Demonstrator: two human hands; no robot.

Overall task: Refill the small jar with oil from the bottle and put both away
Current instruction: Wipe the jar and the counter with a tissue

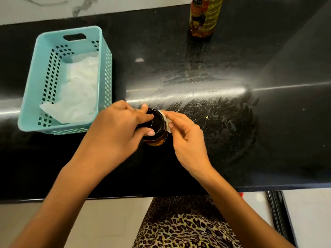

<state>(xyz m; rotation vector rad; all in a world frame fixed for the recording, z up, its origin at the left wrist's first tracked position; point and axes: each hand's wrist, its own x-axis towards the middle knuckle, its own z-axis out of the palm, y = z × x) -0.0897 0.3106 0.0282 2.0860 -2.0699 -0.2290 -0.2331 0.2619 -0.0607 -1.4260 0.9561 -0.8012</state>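
Both your forearms reach out over a leopard-print garment (179,226) at the near edge and meet above the glossy black stone counter (232,149).

Your left hand (114,129) grips the small amber glass jar (157,141) from its left. The thumb lies against the near side and the fingers curl over the black round lid (157,120), which sits on top of the jar. Golden liquid shows through the glass below the lid.

Your right hand (188,138) comes in from the right. It pinches a white crumpled wad (167,120) between thumb and fingertips and holds it against the jar's right side, just under the lid. The jar is near the middle of the counter, towards the near edge. You cannot tell whether its base rests on the stone or is lifted off it.

Just beside your left hand, to the left and a little farther back, stands a turquoise perforated plastic basket (31,81). A crumpled white sheet (78,92) lies in it.

Pale smears and specks mark the counter to the right of the jar.

Well apart at the far edge, to the right, a tall clear plastic bottle (204,17) with a yellow and red label stands upright, its top cut off by the frame. Behind it runs a pale marbled wall (107,4).
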